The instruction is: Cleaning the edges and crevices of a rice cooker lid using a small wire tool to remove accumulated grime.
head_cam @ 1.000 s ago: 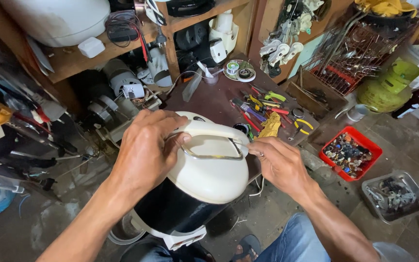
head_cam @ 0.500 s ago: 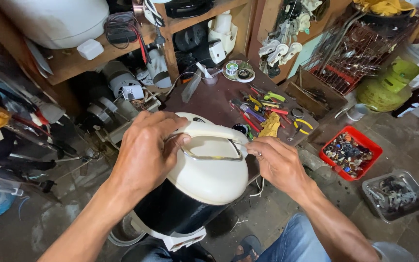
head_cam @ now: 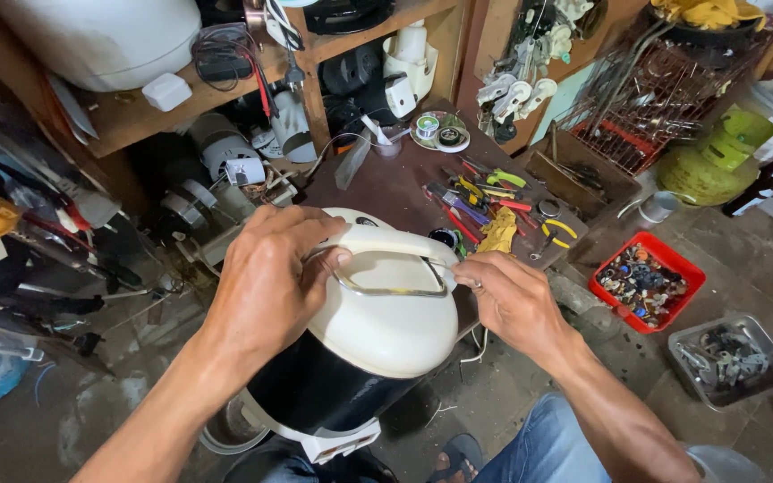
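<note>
The left hand [head_cam: 266, 282] is closed on the left end of the cream handle [head_cam: 386, 243] of a rice cooker [head_cam: 364, 349]. The right hand [head_cam: 516, 300] pinches the handle's right end, where a wire clip [head_cam: 386, 291] meets it. Beyond the right hand, pliers [head_cam: 476, 201] lie on a brown table [head_cam: 386, 183]; a red tray [head_cam: 646, 282] sits to its right.

A: Room around my left hand [head_cam: 270, 286]?

B: Tight. It lies on the cream lid [head_cam: 386, 313] of the cooker; motors and cable clutter [head_cam: 225, 170] crowd just beyond, under the wooden shelf [head_cam: 136, 125].

A: My right hand [head_cam: 512, 300]?

B: Pliers and screwdrivers [head_cam: 485, 192] cover the table [head_cam: 386, 183] straight ahead. To the right, the red tray [head_cam: 646, 282] and clear tub [head_cam: 726, 358] sit on the floor, with a bare strip of concrete floor [head_cam: 494, 394] between them and the cooker.

A: Above the lid?

B: Open, save the handle [head_cam: 395, 246].
</note>
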